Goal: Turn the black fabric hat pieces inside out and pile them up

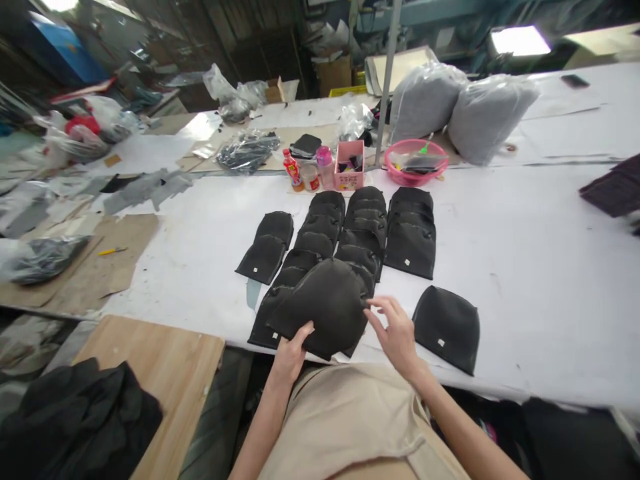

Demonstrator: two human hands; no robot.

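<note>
My left hand (pixel 291 353) grips the lower edge of a rounded black leather-like piece (pixel 327 303), its thumb on top. The piece is held above the table and partly covers the rows behind it. Just at its right edge, my right hand (pixel 395 330) has its thumb and fingers apart, fingertips close to the edge; whether they touch it I cannot tell. Similar black pieces lie overlapped in columns, among them a left column (pixel 264 257) and a right column (pixel 411 243). To the right of my right hand lies a single black piece (pixel 447 327) with a small white tag.
Along the back stand a red-labelled bottle (pixel 293 172), a pink box (pixel 350 167) and a pink basket (pixel 417 162). Behind are two stuffed plastic bags (pixel 493 117) and a metal pole (pixel 389 80). A wooden board (pixel 165 373) with dark cloth (pixel 75 420) is at lower left.
</note>
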